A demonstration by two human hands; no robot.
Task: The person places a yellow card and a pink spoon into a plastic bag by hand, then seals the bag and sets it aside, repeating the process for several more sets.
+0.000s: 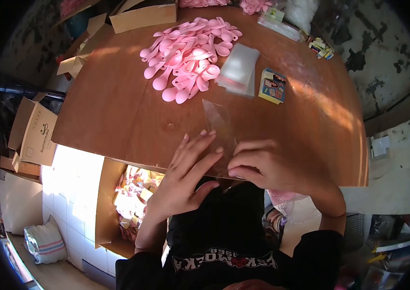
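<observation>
A clear plastic bag [218,116] lies flat near the front edge of the wooden table. My left hand [185,174] rests over its left side, fingers stretched out and spread, with the fingertips on the plastic. At the bag's lower right, my right hand [268,166] is curled, thumb and fingers closed at the bag's edge; the exact grip is partly hidden. Beyond the bag is a pile of pink plastic spoons [185,55]. To the pile's right lie a stack of clear bags [240,67] and a stack of printed cards [272,86].
The brown tabletop [108,111] ends just before my body. An open cardboard box [105,208] of wrapped packets stands below its left edge. Another carton [35,128] is farther left. At the back are a cardboard box [144,15] and small packets [321,48].
</observation>
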